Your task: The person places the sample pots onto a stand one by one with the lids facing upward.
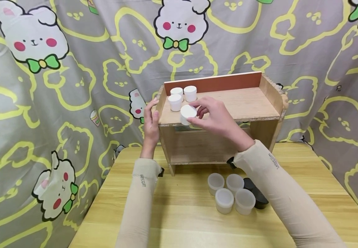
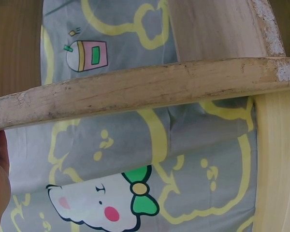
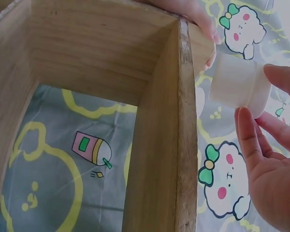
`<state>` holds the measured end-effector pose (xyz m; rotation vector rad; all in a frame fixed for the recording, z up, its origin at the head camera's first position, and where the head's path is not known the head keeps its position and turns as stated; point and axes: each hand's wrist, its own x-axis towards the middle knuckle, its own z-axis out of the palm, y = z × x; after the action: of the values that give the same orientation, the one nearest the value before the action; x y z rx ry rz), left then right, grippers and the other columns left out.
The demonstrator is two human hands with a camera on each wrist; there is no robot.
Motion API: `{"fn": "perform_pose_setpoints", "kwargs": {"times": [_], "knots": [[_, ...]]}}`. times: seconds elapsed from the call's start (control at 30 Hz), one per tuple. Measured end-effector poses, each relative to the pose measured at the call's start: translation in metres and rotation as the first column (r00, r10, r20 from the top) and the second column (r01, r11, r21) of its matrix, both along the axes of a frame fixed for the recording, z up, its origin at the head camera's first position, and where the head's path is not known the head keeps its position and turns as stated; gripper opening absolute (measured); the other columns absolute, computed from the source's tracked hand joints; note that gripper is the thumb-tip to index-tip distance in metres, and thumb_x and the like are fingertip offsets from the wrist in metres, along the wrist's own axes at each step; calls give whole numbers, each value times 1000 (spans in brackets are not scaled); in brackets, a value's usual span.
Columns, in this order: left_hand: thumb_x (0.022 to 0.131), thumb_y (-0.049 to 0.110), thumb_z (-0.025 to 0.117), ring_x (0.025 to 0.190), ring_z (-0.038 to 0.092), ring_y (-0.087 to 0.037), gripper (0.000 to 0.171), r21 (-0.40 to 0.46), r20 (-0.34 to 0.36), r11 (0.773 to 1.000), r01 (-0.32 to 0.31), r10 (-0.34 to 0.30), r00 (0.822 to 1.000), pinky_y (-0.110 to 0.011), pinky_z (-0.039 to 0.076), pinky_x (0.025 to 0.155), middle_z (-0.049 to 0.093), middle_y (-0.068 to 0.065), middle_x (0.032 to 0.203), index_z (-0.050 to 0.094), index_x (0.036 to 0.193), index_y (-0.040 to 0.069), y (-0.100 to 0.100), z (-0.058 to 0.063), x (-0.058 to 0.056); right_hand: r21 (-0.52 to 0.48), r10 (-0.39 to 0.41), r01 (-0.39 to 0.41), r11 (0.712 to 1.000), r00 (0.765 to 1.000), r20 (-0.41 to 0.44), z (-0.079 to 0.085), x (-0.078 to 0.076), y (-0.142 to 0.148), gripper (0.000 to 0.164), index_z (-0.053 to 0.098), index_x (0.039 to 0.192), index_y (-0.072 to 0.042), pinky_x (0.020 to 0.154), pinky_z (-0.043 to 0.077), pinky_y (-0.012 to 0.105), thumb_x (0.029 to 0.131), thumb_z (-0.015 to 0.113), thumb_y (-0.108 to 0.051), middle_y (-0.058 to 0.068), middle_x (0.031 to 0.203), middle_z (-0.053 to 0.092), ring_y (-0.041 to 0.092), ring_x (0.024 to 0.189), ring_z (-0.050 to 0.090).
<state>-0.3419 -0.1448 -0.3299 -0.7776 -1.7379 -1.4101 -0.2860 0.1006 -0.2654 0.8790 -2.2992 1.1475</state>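
Your right hand (image 1: 214, 115) pinches one white jar (image 1: 187, 115) between thumb and fingers; the jar sits at the fingertips, outside of the palm, and in the head view it is by the front edge of the upper board of the wooden shelf (image 1: 241, 103), near its left end. Whether the jar touches this board, you cannot tell from here. Behind it, three other white jars (image 1: 175, 103) stand upright in a close group on the same board, near the left side panel (image 2: 135, 94). Their tops look white and covered, so what is inside is hidden. Your left hand (image 1: 151, 120) rests on that panel, with thumb and fingers apart and lying against the wood; in the left wrist view it is mostly cut off by the picture's edge, and only a small part of the fingers is visible. On the table (image 1: 185, 220), in front of the shelf, four translucent tubs (image 1: 224, 201) stand close together; their cloudy tops do not let you make out the contents. Just beside them are dark containers (image 1: 261, 200), partly covered by your right sleeve (image 1: 259, 165), so their full shape and number are hard to say.
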Motion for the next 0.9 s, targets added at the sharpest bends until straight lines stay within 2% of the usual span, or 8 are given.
{"fn": "perform_pose_setpoints", "kwargs": {"times": [0.1, 0.3, 0.5, 0.9], "knots": [[101, 4, 40, 150, 38, -38, 40, 2, 7, 1000, 0, 0, 1000, -44, 23, 126, 47, -31, 147, 44, 136, -13, 0, -2, -1, 2, -22, 22, 1000, 1000, 5, 2, -6, -1, 46, 71, 125, 0, 83, 61, 41, 85, 84, -18, 16, 112, 70, 25, 88, 70], [101, 3, 40, 149, 37, -40, 39, -1, -3, 1000, 2, -2, 1000, -44, 23, 126, 47, -31, 147, 45, 136, -13, 0, -2, -2, 20, -76, 75, 997, 997, 6, 8, -17, -2, 45, 72, 124, -2, 84, 61, 39, 85, 84, -20, 15, 104, 66, 25, 88, 71], [101, 3, 40, 149, 37, -42, 39, 6, -4, 1000, 13, -13, 1000, -44, 24, 126, 47, -32, 147, 44, 137, -13, -1, -2, -1, 27, -130, 129, 991, 990, 59, 11, -27, -4, 49, 70, 128, 0, 88, 59, 42, 86, 83, -22, 17, 109, 65, 29, 94, 70], [100, 2, 40, 150, 37, -38, 39, 3, -9, 1000, 20, -20, 1000, -44, 24, 126, 46, -33, 147, 43, 136, -13, -1, -1, -2, 1, -227, 227, 974, 973, 51, 6, -44, -9, 48, 70, 125, 1, 86, 58, 41, 87, 82, -23, 18, 108, 65, 30, 92, 70]]}}
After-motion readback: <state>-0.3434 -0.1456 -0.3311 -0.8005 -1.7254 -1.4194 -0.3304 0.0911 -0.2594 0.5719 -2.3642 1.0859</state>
